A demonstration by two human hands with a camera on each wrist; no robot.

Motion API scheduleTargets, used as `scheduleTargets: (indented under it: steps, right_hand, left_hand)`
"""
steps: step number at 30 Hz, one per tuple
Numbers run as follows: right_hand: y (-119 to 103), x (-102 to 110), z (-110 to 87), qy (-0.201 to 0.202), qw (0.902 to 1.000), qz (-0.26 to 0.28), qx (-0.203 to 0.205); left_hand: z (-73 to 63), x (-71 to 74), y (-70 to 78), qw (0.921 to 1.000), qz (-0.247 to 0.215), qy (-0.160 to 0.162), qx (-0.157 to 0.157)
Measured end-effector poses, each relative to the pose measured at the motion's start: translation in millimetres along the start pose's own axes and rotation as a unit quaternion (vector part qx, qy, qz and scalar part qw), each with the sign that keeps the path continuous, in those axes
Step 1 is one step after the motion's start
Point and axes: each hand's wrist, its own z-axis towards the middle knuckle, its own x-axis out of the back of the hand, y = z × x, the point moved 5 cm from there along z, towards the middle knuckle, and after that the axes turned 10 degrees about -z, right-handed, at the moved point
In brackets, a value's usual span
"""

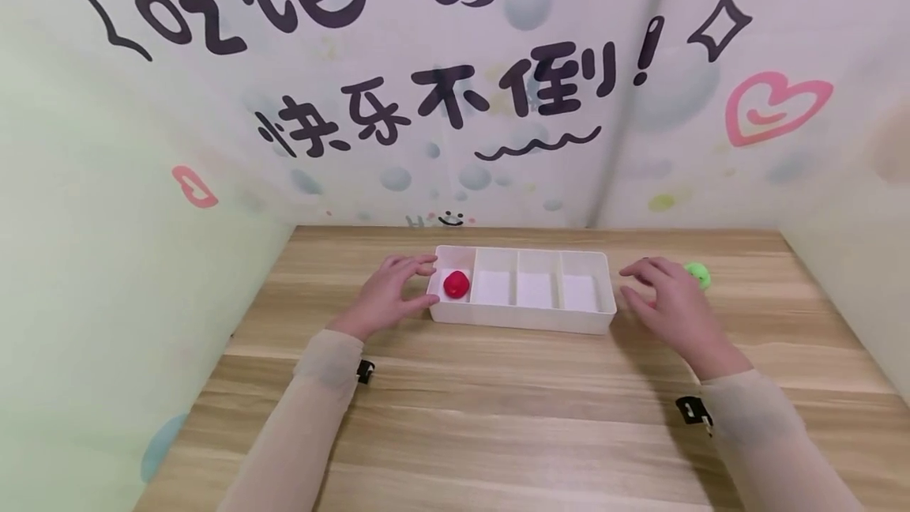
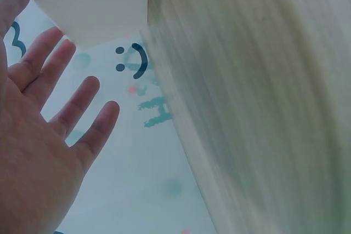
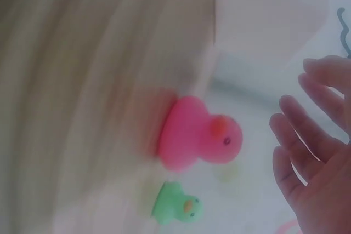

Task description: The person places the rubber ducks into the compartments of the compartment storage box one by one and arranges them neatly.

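A long white tray (image 1: pixel 522 318) with several compartments lies across the wooden table. One small red toy (image 1: pixel 456 284) sits in its leftmost compartment. At the tray's left end is my left hand (image 1: pixel 380 297), thumb and fingertips spread right at the near and far corners. My right hand (image 1: pixel 675 310) hovers a little beyond the right end, its fingers loosely bent around nothing. Beside that hand, the right wrist view shows a pink toy duck (image 3: pixel 184 135), mostly hidden by the hand in the head view. Farther right stands a smaller green toy duck (image 1: pixel 699 275).
The table (image 1: pixel 483 433) ends at the back against a white printed wall sheet (image 1: pixel 426 188) with dark lettering. Pale side walls (image 1: pixel 85 259) stand to the left and right. Both forearms reach in over the near part of the table.
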Motion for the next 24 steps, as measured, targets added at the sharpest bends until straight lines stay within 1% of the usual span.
scheduleTargets:
  steps: [4, 11, 13, 16, 20, 24]
  right_hand:
    - [3.9, -0.4, -2.8, -0.007, 0.9999, -0.008, -0.010]
    - [12.1, 1.8, -10.1, -0.066, 0.9961, -0.030, -0.051]
    - [14.4, 3.7, -11.8, -0.075, 0.9949, -0.032, -0.058]
    - [18.6, 6.1, -14.5, -0.081, 0.9942, -0.035, -0.060]
    - [23.7, 9.4, -19.4, -0.079, 0.9948, -0.033, -0.054]
    - [28.7, 10.7, -26.7, -0.094, 0.9930, -0.038, -0.061]
  left_hand:
    - [1.1, 4.9, 1.3, 0.9999, 0.006, 0.006, -0.008]
    - [0.8, 6.3, 2.5, 1.0000, -0.002, -0.002, -0.004]
    - [0.4, 5.7, 2.0, 1.0000, -0.004, -0.002, -0.003]
    - [-0.2, 4.4, 0.2, 1.0000, -0.002, -0.001, -0.002]
    - [-0.9, 2.9, -0.8, 1.0000, 0.001, -0.003, 0.001]
    - [-1.7, 1.4, 0.5, 1.0000, 0.002, -0.005, 0.002]
